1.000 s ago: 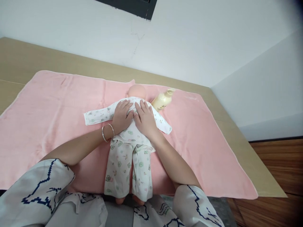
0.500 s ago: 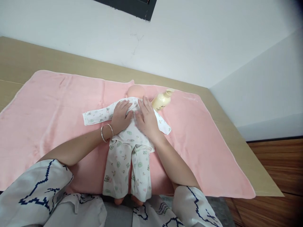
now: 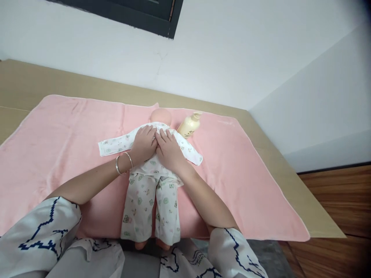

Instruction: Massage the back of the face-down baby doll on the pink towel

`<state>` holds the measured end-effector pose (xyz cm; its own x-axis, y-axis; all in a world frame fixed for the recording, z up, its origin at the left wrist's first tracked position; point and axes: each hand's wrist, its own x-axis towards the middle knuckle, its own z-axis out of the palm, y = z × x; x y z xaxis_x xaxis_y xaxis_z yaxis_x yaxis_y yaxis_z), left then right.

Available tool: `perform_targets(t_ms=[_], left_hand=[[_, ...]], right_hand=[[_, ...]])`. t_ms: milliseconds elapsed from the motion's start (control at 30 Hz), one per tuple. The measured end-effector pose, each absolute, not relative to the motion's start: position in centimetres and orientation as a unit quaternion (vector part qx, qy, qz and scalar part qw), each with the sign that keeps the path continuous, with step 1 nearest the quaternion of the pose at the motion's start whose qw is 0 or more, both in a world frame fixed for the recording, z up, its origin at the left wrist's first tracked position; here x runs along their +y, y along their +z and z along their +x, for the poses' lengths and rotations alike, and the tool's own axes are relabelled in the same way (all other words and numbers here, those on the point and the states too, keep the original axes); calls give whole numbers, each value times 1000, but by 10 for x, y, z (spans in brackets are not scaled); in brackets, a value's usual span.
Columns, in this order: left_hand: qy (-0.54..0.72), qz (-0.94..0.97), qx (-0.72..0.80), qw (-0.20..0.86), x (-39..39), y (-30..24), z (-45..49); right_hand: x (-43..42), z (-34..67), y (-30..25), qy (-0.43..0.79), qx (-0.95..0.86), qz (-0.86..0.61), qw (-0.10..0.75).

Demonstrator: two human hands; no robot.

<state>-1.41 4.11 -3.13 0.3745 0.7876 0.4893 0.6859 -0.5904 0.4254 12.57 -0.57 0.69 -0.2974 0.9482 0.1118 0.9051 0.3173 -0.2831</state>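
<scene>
A baby doll (image 3: pixel 150 185) in white printed pyjamas lies on a pink towel (image 3: pixel 58 135), its bald head (image 3: pixel 160 115) toward the wall and its feet at the near table edge. My left hand (image 3: pixel 143 144), a bracelet on its wrist, rests flat on the doll's upper body. My right hand (image 3: pixel 168 150) lies flat beside it, the two hands touching over the doll's chest. Both have fingers stretched out and hold nothing.
A cream pump bottle (image 3: pixel 189 125) lies on the towel just right of the doll's head. The towel covers a tan table (image 3: pixel 292 173) set against a white wall. Wooden floor (image 3: pixel 342 208) shows at the right.
My hands have drawn closer together at the middle of the doll's chest. The camera has tilted up a little, so everything sits slightly lower and further left.
</scene>
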Motion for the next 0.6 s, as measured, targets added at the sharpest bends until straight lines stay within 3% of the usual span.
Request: perform_targets(t_ms=[133, 300, 400, 500, 600], left_hand=[[382, 793, 430, 202, 22, 0, -6], [462, 712, 417, 327, 15, 36, 23], [508, 598, 384, 487, 38, 41, 48], [487, 419, 318, 697, 65, 44, 70], [486, 300, 260, 778, 78, 51, 83]], right_hand=[[-7, 144, 29, 105, -794, -568, 191], [-12, 174, 54, 91, -724, -578, 364], [-10, 190, 58, 60, -695, -566, 439], [8, 206, 48, 12, -685, -585, 433], [33, 221, 30, -2, -702, -611, 364]])
